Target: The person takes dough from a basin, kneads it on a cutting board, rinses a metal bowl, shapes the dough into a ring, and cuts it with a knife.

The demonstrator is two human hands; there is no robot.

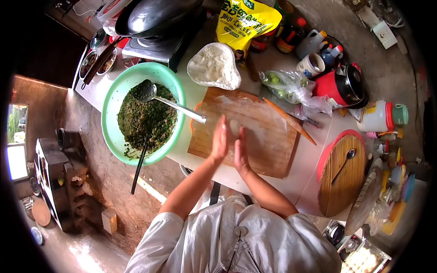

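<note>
My left hand (pixel 220 140) and my right hand (pixel 241 150) are over the wooden board (pixel 268 159), palms facing each other with a gap between them. Fingers on both hands are stretched out. Between the fingertips shows a small pale lump of dough (pixel 234 127); whether it touches the hands or lies on the board I cannot tell. White flour is smeared across the board. An orange-brown rolling pin (pixel 290 121) lies over the board's right edge. Behind the board sits a white bowl of flour (pixel 214 82).
Left of the board, a pale green basin (pixel 178 86) holds chopped green filling, a metal ladle (pixel 180 109) and a dark-handled utensil (pixel 138 170). A wok (pixel 159 18) sits on a stove behind. To the right are a round slatted tray (pixel 337 182) with a spoon, bottles and a red pot (pixel 330 86).
</note>
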